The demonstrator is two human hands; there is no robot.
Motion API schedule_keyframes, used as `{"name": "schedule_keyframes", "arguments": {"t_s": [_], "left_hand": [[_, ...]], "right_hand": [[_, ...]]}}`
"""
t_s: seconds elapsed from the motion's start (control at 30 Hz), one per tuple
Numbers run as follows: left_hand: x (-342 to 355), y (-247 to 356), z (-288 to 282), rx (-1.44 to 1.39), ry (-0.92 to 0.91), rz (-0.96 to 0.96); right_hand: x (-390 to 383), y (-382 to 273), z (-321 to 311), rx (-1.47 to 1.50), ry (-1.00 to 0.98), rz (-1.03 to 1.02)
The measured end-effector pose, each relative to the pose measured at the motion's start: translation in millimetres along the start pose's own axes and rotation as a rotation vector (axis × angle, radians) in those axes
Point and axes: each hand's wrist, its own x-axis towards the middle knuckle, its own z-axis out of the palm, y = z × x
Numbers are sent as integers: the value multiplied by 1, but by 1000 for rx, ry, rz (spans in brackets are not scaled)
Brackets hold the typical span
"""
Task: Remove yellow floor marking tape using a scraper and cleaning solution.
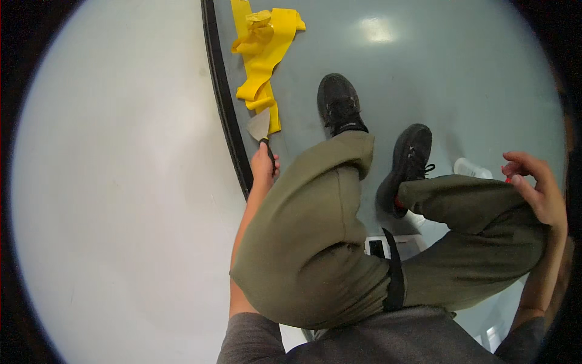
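My left hand (pixel 264 164) is closed around the black handle of a scraper (pixel 259 125) with a wide metal blade. The blade lies against the lower end of a crumpled strip of yellow tape (pixel 267 54) on the grey floor, beside a black edge strip. Past my right knee, my right hand (pixel 538 188) has curled fingers around a small red part. That part appears to be the top of a white bottle (pixel 473 168), whose middle is hidden behind my trouser leg.
A black edge strip (pixel 221 91) runs between the white surface (pixel 121 182) on my left and the grey floor (pixel 461 79). My black shoes (pixel 339 103) stand on the floor. A pale object with a dark panel (pixel 376 249) shows between my legs, mostly covered.
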Motion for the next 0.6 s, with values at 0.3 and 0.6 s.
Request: {"name": "schedule_keyframes", "arguments": {"t_s": [0.3,0.6], "left_hand": [[-24,-70,8,162,75,35],[-25,-38,8,121,-4,-92]], "right_hand": [[3,-15,-1,-21,-19,28],[1,-26,5,-83,-60,-3]]}}
